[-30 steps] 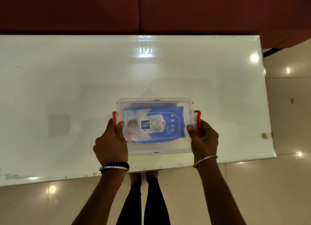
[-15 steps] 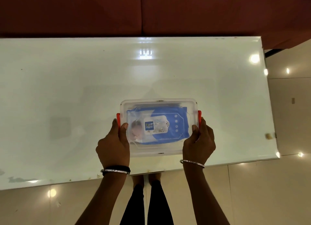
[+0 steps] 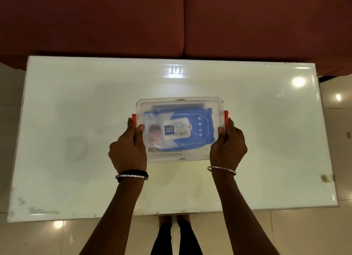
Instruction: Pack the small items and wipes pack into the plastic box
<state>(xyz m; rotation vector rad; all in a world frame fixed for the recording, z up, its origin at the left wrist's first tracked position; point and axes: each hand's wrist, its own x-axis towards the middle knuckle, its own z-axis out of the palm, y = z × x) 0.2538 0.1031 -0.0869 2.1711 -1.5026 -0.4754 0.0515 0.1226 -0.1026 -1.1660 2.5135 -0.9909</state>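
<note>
A clear plastic box (image 3: 180, 102) with a lid on it and red side latches sits in the middle of the white table (image 3: 76, 121). Through the lid I see a blue and white wipes pack (image 3: 192, 138) lying flat inside. My left hand (image 3: 127, 149) grips the box's left end, thumb on the lid beside the left red latch (image 3: 134, 119). My right hand (image 3: 227, 148) grips the right end the same way, next to the right red latch (image 3: 226, 117). Any small items under the pack are hidden.
A dark red sofa (image 3: 171, 20) runs along the table's far edge. Glossy tiled floor (image 3: 339, 121) lies to the right and in front, where my legs (image 3: 175, 235) stand at the near edge.
The view has pulled back, so more of the table shows. The box now lies nearer the table's middle, farther from the near edge. Both hands keep their hold on its ends.
</note>
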